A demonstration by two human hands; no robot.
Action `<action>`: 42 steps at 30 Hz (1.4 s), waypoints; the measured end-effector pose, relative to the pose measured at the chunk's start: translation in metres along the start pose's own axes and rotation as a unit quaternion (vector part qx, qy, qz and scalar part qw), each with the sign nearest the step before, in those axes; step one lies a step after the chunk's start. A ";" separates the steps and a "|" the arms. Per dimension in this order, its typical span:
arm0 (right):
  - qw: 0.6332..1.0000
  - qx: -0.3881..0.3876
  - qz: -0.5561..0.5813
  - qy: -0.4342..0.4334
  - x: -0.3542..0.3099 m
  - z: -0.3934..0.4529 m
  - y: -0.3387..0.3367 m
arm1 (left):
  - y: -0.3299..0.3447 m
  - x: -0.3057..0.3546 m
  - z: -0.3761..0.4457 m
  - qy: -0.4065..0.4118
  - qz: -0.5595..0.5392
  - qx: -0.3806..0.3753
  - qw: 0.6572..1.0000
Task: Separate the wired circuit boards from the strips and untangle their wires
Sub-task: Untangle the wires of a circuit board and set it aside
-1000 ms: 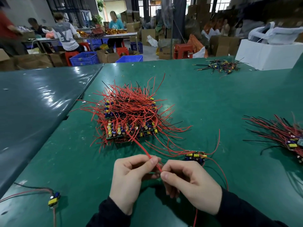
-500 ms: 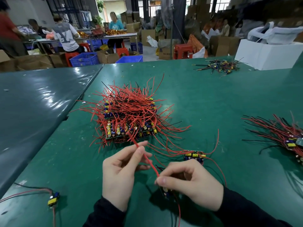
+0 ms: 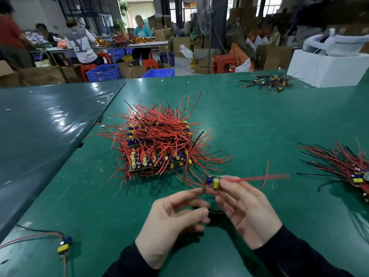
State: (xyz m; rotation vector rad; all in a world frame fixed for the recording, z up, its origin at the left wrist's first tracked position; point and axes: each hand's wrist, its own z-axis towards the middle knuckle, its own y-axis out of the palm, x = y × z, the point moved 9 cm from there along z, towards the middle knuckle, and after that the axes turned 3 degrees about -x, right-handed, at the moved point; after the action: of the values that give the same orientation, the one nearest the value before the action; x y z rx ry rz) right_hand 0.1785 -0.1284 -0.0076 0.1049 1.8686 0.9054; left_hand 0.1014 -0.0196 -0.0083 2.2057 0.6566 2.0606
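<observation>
A pile of circuit-board strips [image 3: 157, 144] bristling with red and black wires sits on the green table [image 3: 259, 120] ahead of me. My right hand [image 3: 245, 208] pinches one small wired board [image 3: 213, 181] with a yellow capacitor, lifted above the table; its red wire streams blurred to the right. My left hand [image 3: 173, 218] hovers just left of it, fingers loosely curled and the index stretched toward the board, holding nothing that I can see.
A heap of wired boards [image 3: 347, 168] lies at the right edge. Another small heap [image 3: 267, 81] sits far back beside a white foam box [image 3: 327, 68]. A lone wired board [image 3: 64, 245] lies at the near left. People work at tables behind.
Both hands were gripping a red wire low over the table. The right hand has since lifted the board free and the left hand has let the wire go.
</observation>
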 end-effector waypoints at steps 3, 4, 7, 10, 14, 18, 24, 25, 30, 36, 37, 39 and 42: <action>0.998 -0.044 0.000 0.043 0.016 -0.004 0.010 | -0.011 0.016 -0.002 0.094 0.030 0.088 0.991; 0.997 -0.053 -0.005 0.054 0.020 -0.005 0.012 | -0.015 0.020 -0.003 0.116 0.047 0.107 0.986; 0.994 -0.070 -0.026 0.082 0.027 -0.007 0.014 | -0.022 0.035 -0.008 0.173 0.080 0.133 0.973; 0.993 -0.057 -0.052 0.085 0.022 -0.003 0.009 | -0.027 0.046 -0.013 0.217 0.103 0.167 0.956; 0.998 0.036 0.012 -0.059 -0.034 0.011 -0.022 | -0.046 0.051 -0.015 0.208 0.061 0.203 0.955; 0.941 0.007 -0.204 -0.269 -0.098 -0.003 -0.012 | -0.038 0.061 -0.018 0.227 0.154 0.181 0.944; 0.893 -0.233 -0.382 -0.054 -0.003 -0.018 0.038 | -0.004 0.055 -0.019 0.258 0.251 0.094 0.928; 0.881 -0.245 -0.402 -0.039 0.005 -0.021 0.040 | -0.003 0.052 -0.018 0.250 0.235 0.085 0.935; 0.860 -0.275 -0.428 -0.040 0.013 -0.025 0.042 | -0.008 0.045 -0.010 0.182 0.143 0.056 0.971; 0.867 -0.274 -0.415 -0.016 0.019 -0.026 0.043 | -0.006 0.041 -0.007 0.150 0.091 0.033 0.984; 0.868 -0.269 -0.418 -0.009 0.020 -0.026 0.041 | -0.006 0.041 -0.008 0.146 0.089 0.030 0.985; 0.867 -0.275 -0.416 0.000 0.020 -0.026 0.041 | -0.006 0.038 -0.008 0.130 0.085 0.024 0.987; 0.865 -0.297 -0.404 0.029 0.023 -0.029 0.042 | -0.004 0.030 -0.006 0.080 0.069 0.001 0.994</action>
State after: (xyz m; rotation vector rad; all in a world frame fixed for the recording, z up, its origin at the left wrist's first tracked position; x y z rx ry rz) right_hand 0.1305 -0.1038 0.0073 -1.0195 1.3808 0.8216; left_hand 0.0947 -0.0073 0.0193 2.1606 0.5306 2.3233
